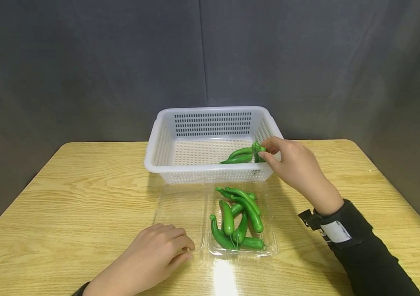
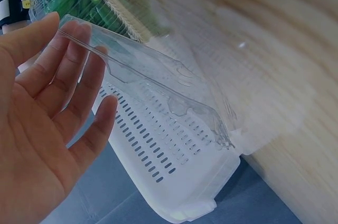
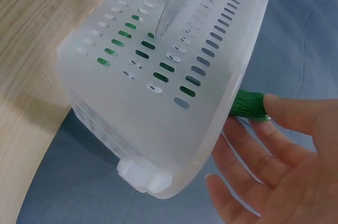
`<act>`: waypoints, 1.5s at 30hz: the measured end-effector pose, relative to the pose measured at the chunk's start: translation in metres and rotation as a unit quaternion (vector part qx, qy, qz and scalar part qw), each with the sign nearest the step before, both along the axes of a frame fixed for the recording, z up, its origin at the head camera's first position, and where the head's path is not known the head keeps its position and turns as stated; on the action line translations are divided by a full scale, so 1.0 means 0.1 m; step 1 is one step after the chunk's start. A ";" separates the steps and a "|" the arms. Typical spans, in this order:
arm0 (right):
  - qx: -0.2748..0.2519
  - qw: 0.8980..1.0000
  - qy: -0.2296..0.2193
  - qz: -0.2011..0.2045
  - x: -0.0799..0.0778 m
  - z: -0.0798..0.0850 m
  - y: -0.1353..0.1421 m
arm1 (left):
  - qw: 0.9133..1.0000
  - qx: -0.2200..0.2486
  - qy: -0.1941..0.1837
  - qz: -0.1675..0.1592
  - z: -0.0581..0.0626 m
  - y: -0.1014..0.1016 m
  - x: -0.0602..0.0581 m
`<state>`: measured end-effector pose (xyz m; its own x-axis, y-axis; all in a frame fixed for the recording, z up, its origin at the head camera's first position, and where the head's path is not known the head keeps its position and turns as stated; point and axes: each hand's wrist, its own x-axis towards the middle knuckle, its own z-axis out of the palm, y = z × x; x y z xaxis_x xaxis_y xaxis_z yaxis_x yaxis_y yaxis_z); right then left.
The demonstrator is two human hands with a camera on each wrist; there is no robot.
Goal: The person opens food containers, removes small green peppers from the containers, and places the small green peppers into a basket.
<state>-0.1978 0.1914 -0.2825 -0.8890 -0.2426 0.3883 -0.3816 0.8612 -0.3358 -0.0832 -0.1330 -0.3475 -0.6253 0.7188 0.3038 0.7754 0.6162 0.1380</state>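
My right hand (image 1: 293, 162) reaches over the right front of the white basket (image 1: 210, 168). Its thumb and fingers pinch upright green chili peppers (image 1: 257, 152); the right wrist view shows one green end (image 3: 249, 105) between thumb and fingertips. More chili peppers (image 1: 237, 158) lie on the basket floor beside them. My left hand (image 1: 158, 255) is at the near edge of the clear plastic lid (image 1: 180, 213), thumb on one side of its rim and fingers on the other, as the left wrist view shows. Joined to this lid is a clear tray (image 1: 269, 246) holding several chili peppers (image 1: 228, 218).
A wooden table (image 1: 84, 197) carries everything, with the lid and tray lying in front of the basket. Behind the table hangs a dark grey curtain (image 1: 121, 70). The basket's slotted walls rise around the peppers inside.
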 end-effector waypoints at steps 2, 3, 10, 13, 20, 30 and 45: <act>0.002 1.000 0.000 0.001 0.00 -0.01 0.01 | 1.000 0.000 -0.002 -0.001 0.00 0.00 -0.01; 0.002 1.000 0.000 0.001 0.00 -0.01 0.01 | 1.000 0.000 -0.004 -0.001 0.00 0.01 -0.01; 0.001 1.000 0.001 0.003 0.00 0.00 0.02 | 1.000 0.002 -0.003 0.000 0.00 0.01 -0.01; 0.001 1.000 0.003 0.002 0.01 0.02 0.02 | 1.000 0.002 -0.004 0.000 0.00 0.01 -0.01; -0.002 1.000 0.006 0.008 0.04 0.04 0.00 | 1.000 -0.001 -0.005 0.002 0.00 0.00 -0.01; 0.004 1.000 0.015 0.016 0.09 0.07 -0.03 | 1.000 -0.001 0.001 0.002 -0.01 0.00 -0.01; 0.041 0.994 0.051 0.089 0.33 0.19 -0.19 | 1.000 -0.004 -0.008 0.003 0.01 0.01 -0.01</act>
<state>-0.1648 0.1726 -0.2636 -0.7867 -0.4261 0.4466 -0.5580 0.8003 -0.2194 -0.0838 -0.1324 -0.3470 -0.6348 0.7170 0.2880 0.7690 0.6224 0.1457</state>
